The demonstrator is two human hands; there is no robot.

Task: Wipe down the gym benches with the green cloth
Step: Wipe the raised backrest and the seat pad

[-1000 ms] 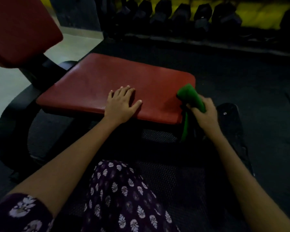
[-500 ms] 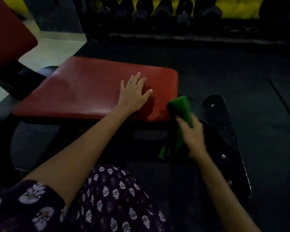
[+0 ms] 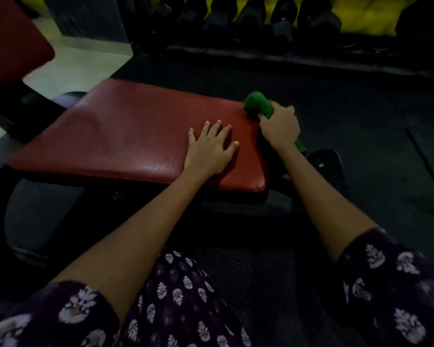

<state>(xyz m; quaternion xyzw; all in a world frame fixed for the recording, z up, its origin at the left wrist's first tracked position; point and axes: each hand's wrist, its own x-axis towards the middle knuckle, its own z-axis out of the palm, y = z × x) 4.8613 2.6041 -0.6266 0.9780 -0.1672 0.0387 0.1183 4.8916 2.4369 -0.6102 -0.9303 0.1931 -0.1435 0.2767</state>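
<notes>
A red padded bench seat (image 3: 125, 136) lies in front of me on a black frame. My left hand (image 3: 211, 149) rests flat on its right part, fingers spread. My right hand (image 3: 280, 126) grips the bunched green cloth (image 3: 258, 106) against the seat's far right corner. A tail of the cloth hangs below the wrist, along the seat's right edge. A second red pad (image 3: 10, 46), the backrest, rises at the upper left.
Black dumbbells (image 3: 281, 18) line a rack along the back, before a yellow wall. A black metal foot plate (image 3: 328, 166) sits right of the seat. Dark rubber flooring spreads to the right; pale tiled floor (image 3: 68, 68) shows at the left. My patterned clothing fills the bottom.
My right hand has carried the cloth from the seat's near right edge up along that edge to the far right corner. My left hand stays flat on the seat.
</notes>
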